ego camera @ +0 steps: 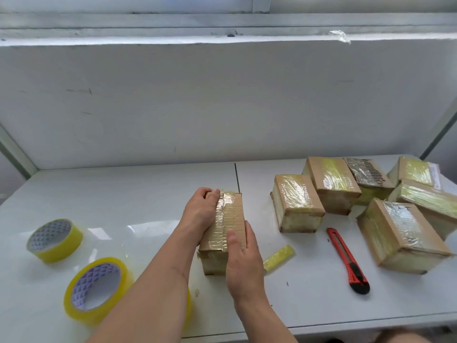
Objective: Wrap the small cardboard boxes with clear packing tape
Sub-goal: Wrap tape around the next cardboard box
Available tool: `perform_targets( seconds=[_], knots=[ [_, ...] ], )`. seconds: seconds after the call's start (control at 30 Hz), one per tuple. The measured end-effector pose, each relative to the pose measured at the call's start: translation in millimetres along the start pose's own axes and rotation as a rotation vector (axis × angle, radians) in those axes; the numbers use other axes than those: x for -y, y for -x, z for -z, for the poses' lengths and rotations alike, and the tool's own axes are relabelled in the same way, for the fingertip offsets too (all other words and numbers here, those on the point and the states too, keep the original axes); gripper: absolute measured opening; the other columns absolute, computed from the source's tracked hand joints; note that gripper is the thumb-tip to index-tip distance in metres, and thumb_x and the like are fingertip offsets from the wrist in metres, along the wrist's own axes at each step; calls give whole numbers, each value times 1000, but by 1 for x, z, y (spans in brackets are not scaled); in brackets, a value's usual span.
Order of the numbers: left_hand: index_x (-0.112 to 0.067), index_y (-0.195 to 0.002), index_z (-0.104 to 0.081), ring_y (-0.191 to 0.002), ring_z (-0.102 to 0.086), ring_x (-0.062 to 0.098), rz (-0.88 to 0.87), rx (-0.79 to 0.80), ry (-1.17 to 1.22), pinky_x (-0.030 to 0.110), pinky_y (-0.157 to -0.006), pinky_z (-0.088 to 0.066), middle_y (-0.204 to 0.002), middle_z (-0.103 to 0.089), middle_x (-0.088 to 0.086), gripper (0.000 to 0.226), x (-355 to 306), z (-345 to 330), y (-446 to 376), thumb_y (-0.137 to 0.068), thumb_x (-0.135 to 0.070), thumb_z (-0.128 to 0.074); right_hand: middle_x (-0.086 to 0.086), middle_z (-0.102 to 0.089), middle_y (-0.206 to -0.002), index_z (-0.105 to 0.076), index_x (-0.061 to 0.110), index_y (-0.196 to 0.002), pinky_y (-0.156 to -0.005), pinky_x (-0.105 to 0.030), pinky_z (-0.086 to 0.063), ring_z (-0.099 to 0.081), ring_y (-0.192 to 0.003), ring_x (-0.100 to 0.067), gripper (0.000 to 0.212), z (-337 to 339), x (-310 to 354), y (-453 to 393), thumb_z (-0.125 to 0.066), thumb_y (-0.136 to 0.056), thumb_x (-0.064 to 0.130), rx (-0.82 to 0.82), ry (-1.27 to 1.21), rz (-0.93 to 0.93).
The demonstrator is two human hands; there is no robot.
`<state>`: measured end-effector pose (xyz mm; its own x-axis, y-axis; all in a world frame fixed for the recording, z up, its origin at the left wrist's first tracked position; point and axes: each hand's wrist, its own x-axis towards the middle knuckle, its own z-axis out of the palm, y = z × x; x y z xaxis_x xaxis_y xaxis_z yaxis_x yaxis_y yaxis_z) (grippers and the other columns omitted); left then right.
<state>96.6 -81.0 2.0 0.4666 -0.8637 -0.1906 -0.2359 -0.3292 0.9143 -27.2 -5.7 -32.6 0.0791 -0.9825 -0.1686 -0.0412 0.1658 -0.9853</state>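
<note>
Gripping the cardboard box point(226, 227) mid-surface point(138, 194), our left hand point(200, 211) curls over its far left edge, apparently pinching tape there, while our right hand point(243, 258) clasps its near end.

Box in work point(228, 226): small brown cardboard box, long side running away from the viewer, standing on the white bench point(123, 194); glossy clear tape covers its top and near end; held at the far left by the left hand point(201, 209) and at the near right by the right hand point(243, 256).
Wrapped boxes point(333, 184): six, clustered at the right rear of the bench, some touching, all banded in shiny yellowish tape.
Tape rolls: one point(55, 240) at far left, one point(97, 289) nearer, both lying tilted, clear-yellow with patterned cores.
Tape scrap point(279, 257): short yellowish strip just right of the held box.
</note>
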Motion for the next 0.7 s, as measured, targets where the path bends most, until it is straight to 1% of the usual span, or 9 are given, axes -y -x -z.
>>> perform_targets(
  seconds=[0.07, 0.2, 0.33, 0.4, 0.47, 0.53, 0.57, 0.63, 0.7],
  knots=[
    [-24, -115, -57, -84, -57, 8, -3, -30, -30, 26, -65, -42, -102, -62, -4, 25, 1, -2, -3, -103, -44, -49, 12, -60, -137, -41, 36, -150, -103, -31, -52, -59, -122, -6, 46, -1, 3, 0, -49, -105, 39, -29, -21, 8],
    [-23, -112, -57, -79, -54, 6, 5, -70, -35, 22, -60, -38, -94, -58, -8, 22, 4, -4, -6, -104, -42, -49, 13, -62, -132, -45, 33, -147, -97, -19, -51, -60, -118, -3, 42, 1, 1, -5, -49, -105, 32, -36, -7, 19],
    [-21, -113, -57, -78, -54, 7, 11, -107, -12, 23, -58, -38, -95, -59, -6, 23, 2, -3, 1, -104, -40, -49, 9, -65, -132, -50, 28, -146, -102, -31, -52, -62, -119, -7, 42, 2, 4, -7, -51, -105, 30, -19, 9, -1],
    [-21, -115, -55, -78, -54, 7, 21, -102, -2, 24, -59, -39, -93, -57, -7, 23, -1, -1, 6, -105, -40, -48, 10, -67, -127, -53, 29, -143, -99, -30, -54, -65, -114, -7, 38, 3, 5, -7, -51, -105, 29, -9, 16, 2],
    [-23, -121, -52, -85, -57, 12, 52, -54, 30, 28, -67, -47, -98, -57, -5, 27, -5, 2, 12, -105, -43, -45, 11, -71, -117, -58, 30, -134, -88, -22, -55, -67, -104, -3, 31, 7, 9, -7, -51, -105, 27, 11, 10, 20],
    [-26, -131, -49, -98, -61, 21, 94, 33, 65, 37, -85, -54, -111, -59, 1, 35, -6, 8, 19, -104, -47, -41, 12, -72, -110, -62, 30, -127, -81, -17, -55, -68, -96, 1, 26, 11, 15, -5, -55, -102, 33, 26, 9, 8],
    [-28, -135, -47, -104, -60, 23, 108, 70, 61, 39, -89, -53, -118, -58, 2, 38, -7, 11, 24, -104, -48, -38, 12, -72, -112, -62, 29, -128, -86, -22, -56, -67, -99, -1, 35, 11, 19, -3, -57, -96, 44, 23, 23, 3],
    [-27, -134, -49, -111, -57, 21, 105, 99, 40, 36, -90, -46, -125, -57, 0, 40, -5, 17, 34, -105, -50, -35, 9, -69, -123, -57, 27, -135, -101, -40, -53, -64, -113, -10, 67, 11, 19, -3, -57, -79, 65, -3, 45, 5],
    [-23, -129, -57, -112, -57, 18, 77, 75, 15, 33, -89, -43, -123, -60, -3, 45, 0, 24, 44, -105, -53, -35, 4, -63, -135, -51, 26, -141, -108, -46, -48, -59, -124, -15, 79, 12, 19, -1, -56, -76, 72, -23, 80, 23]
  ],
)
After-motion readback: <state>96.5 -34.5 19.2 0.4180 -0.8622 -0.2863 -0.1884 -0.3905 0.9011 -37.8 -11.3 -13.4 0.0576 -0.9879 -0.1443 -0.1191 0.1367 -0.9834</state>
